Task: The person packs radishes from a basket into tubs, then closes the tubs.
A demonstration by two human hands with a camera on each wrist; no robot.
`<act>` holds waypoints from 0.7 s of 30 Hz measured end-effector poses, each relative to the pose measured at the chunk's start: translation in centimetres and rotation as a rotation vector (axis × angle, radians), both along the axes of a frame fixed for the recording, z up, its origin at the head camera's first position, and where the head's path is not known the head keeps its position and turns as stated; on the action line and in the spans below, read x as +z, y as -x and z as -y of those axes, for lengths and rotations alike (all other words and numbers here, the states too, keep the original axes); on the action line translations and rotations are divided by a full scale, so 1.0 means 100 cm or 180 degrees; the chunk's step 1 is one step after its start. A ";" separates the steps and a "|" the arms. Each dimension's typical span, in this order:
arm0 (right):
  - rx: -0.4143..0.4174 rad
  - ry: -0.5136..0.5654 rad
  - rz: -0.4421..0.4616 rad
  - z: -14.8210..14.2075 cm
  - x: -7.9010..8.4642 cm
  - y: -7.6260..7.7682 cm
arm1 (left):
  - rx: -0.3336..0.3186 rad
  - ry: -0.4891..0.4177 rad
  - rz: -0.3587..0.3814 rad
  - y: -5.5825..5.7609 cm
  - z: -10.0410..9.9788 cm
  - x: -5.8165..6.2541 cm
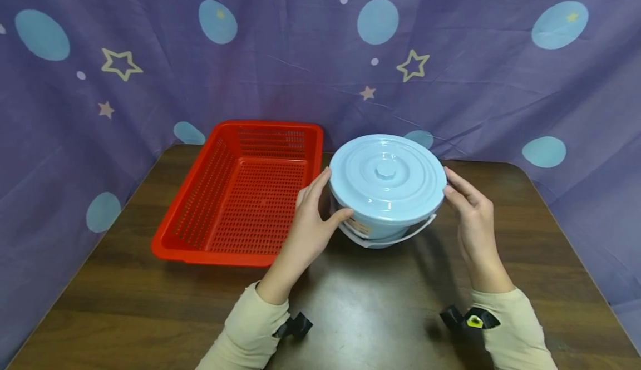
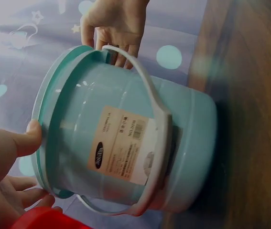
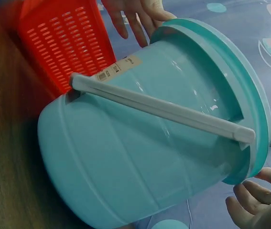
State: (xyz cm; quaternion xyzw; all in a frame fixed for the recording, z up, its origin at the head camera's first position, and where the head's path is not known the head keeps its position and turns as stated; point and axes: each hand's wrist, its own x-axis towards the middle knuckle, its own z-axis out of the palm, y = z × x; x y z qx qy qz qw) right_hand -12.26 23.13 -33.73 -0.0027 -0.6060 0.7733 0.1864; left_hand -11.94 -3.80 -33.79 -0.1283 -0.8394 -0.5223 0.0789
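Observation:
A light-blue bucket stands upright on the table with a round light-blue lid on top, a small knob at its middle. Its pale handle hangs down at the front, and a paper label is stuck to the wall. At the lid's left edge, my left hand holds the rim, thumb toward the front and fingers farther back. My right hand holds the opposite edge with its thumb and fingertips, seen close up in the right wrist view.
A red perforated plastic basket stands on the brown wooden table, left of the bucket and close behind my left hand. Behind the table hangs a purple curtain with stars and blue ovals.

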 end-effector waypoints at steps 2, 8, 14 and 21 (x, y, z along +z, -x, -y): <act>0.0035 -0.0043 0.0005 0.000 -0.001 0.000 | 0.0003 0.0018 -0.0030 0.000 -0.001 -0.001; 0.0047 -0.0551 0.0093 0.002 -0.002 0.004 | 0.0072 0.0126 -0.0126 0.003 -0.001 -0.001; 0.0026 -0.0696 0.0337 0.001 -0.004 0.003 | 0.0068 0.0268 -0.0040 0.005 0.003 -0.002; -0.0004 -0.1214 0.0237 -0.006 -0.008 0.002 | -0.0039 0.0520 -0.0054 0.006 0.015 0.002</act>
